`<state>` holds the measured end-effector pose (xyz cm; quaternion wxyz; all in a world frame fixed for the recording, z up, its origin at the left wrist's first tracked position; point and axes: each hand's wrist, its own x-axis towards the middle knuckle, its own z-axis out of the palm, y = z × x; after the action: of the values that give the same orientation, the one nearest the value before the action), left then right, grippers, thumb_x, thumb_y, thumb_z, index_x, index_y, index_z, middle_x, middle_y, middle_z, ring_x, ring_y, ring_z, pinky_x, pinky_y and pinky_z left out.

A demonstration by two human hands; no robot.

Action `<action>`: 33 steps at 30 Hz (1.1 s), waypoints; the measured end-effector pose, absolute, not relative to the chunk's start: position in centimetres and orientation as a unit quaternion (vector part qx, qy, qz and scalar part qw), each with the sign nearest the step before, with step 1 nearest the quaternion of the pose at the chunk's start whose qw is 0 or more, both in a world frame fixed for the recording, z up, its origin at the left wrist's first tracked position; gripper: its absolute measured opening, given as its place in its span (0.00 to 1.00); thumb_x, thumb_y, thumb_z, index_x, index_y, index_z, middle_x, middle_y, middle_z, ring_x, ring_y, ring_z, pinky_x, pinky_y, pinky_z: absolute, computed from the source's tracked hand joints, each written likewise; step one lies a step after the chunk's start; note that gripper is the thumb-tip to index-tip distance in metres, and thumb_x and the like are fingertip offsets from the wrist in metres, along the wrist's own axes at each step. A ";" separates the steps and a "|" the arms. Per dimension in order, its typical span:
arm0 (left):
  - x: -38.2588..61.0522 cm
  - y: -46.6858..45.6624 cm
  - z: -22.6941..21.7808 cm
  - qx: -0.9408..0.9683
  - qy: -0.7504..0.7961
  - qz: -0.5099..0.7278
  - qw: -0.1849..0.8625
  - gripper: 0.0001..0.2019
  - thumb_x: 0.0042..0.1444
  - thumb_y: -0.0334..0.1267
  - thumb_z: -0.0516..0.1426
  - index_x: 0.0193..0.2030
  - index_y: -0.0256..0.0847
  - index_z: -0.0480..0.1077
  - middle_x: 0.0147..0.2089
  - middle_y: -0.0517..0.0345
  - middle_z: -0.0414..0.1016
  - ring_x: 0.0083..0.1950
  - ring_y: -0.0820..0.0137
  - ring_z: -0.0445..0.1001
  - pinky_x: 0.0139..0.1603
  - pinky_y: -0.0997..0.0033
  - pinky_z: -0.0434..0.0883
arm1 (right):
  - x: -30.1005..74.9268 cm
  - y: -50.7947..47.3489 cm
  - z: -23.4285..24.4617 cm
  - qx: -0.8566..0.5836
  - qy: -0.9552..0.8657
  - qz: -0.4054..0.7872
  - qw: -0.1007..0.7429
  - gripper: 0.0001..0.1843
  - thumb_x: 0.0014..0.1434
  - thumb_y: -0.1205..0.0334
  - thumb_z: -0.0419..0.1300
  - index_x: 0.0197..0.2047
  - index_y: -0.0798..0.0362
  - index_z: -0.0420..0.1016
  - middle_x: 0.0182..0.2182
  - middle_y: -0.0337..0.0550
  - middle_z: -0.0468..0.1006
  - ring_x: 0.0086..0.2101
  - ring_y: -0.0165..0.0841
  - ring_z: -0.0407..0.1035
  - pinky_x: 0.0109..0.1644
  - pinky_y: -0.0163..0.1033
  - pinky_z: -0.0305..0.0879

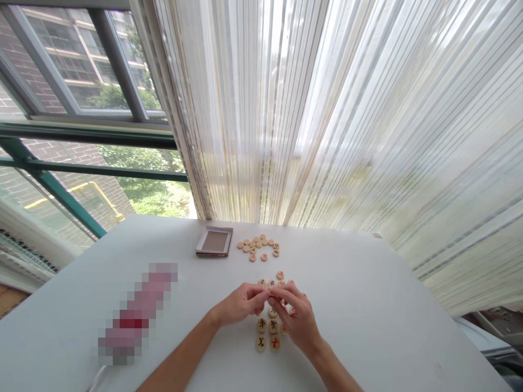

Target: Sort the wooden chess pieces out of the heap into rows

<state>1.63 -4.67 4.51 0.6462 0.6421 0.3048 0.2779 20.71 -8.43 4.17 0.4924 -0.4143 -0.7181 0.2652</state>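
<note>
Round wooden Chinese chess pieces with black or red characters lie in a loose group of short rows on the white table (pixel 351 326). Above the group, my left hand (pixel 242 304) and my right hand (pixel 297 316) meet at the fingertips. The right thumb and fingers pinch what looks like the edge of a chess piece. My left hand is closed with its fingers curled; what it grips, if anything, is hidden. In front of the hands are a black-marked piece (pixel 261 343) and a red-marked piece (pixel 275 342). Both hands partly cover the middle of the group.
Farther back lies another cluster of pieces (pixel 259 244), many showing blank faces. Left of it sits a shallow open box (pixel 215 242). A blurred-out pinkish object (pixel 141 316) with a white cord is at left. A string curtain (pixel 261 136) and window (pixel 81 65) border the table.
</note>
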 end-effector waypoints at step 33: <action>2.0 -6.0 3.3 0.738 0.409 0.370 0.389 0.13 0.55 0.43 0.64 0.47 0.45 0.77 0.38 0.56 0.81 0.25 0.75 0.67 0.27 0.76 0.68 | 21.3 -8.4 3.7 -0.471 -0.583 0.452 0.485 0.15 0.66 0.50 0.56 0.43 0.49 0.79 0.32 0.42 0.81 0.32 0.36 0.77 0.38 0.37 0.74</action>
<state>1.97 -6.04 3.25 0.3890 0.7378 0.4089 0.3703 21.34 -8.42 3.70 0.4851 -0.4705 -0.5825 0.4517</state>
